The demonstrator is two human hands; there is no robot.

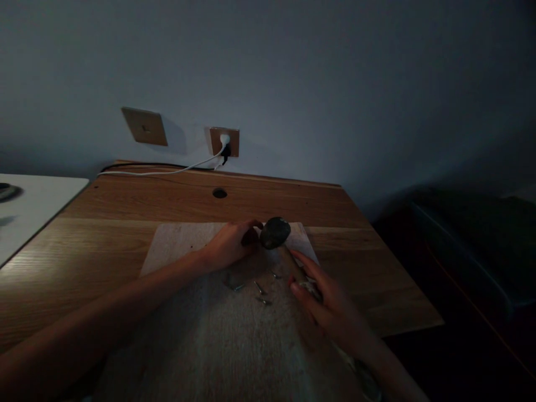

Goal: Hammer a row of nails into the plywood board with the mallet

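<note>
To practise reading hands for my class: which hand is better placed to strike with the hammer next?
Probably the right hand: it grips the hammer by its handle. The left hand appears beside the head; whether it holds anything is hidden.

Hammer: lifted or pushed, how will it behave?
Hammer is probably head-heavy: its bulky dark head outsizes the slim handle. Likely stiff, as the handle looks straight. Might roll if set down, since the head looks rounded.

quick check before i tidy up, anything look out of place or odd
Mildly odd: small metal pieces, probably nails, lie loose at differing angles on the board rather than gathered. No clear spill or damage shows in the dim light.
</note>
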